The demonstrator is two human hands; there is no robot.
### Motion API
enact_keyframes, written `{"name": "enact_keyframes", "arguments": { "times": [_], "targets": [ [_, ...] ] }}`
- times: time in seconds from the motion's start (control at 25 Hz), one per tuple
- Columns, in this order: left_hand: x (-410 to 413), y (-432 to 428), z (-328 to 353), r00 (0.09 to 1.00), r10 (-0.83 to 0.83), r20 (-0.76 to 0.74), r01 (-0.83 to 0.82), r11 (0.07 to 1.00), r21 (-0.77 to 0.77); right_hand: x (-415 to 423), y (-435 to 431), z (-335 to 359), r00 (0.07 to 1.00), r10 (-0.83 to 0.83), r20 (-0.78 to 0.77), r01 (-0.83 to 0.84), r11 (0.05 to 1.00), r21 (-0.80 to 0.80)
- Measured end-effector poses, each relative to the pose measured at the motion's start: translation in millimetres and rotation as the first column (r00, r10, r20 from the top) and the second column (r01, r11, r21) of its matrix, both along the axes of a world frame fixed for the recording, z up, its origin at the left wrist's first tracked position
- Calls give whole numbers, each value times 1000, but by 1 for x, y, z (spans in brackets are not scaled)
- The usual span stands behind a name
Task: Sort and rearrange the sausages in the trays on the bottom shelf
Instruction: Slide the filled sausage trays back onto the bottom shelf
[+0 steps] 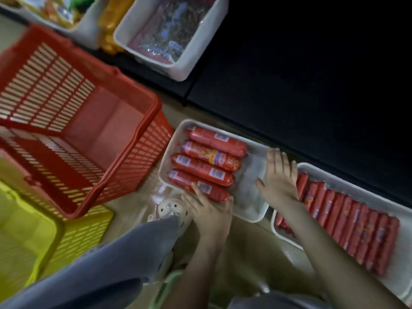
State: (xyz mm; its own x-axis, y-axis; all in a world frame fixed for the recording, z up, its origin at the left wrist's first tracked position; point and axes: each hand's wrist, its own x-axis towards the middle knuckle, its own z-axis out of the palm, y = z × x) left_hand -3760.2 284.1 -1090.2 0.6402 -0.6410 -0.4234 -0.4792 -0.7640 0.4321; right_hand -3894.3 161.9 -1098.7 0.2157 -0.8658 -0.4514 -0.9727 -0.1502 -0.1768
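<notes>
The fat sausages (200,170) are red with white barcode labels; the second sausage (211,155) bears a yellow and blue band. The left tray (252,210) and right tray (356,192) are white. The thin sausages (356,224) are red. One slotted basket (55,85) is red, the other basket (84,233) yellow. The shelf (312,74) is black, the trouser leg (122,253) grey.

Dim, motion-blurred; perhaps wide-angle edge distortion.
</notes>
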Motion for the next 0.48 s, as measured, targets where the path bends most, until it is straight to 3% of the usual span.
{"name": "enact_keyframes", "arguments": {
  "times": [0.12, 0.24, 0.32, 0.48],
  "targets": [
    [-4, -6, -5, 952, 171, -254, -183, 983, -27, 3, 2, 2, 990, -32, 141, 34, 999, -11],
    [-4, -4, -15, 939, 189, -288, -230, 967, -114, 15, 6, 6, 938, -230, 261, 227, 973, 42],
    [2, 1, -19, 951, 191, -244, -235, 958, -164, 16, 18, 8, 926, -311, 213, 296, 950, 101],
    [27, 11, -18, 928, 248, -277, -323, 907, -269, 24, 34, 8, 971, -216, 102, 210, 976, 61]
  ]
}}
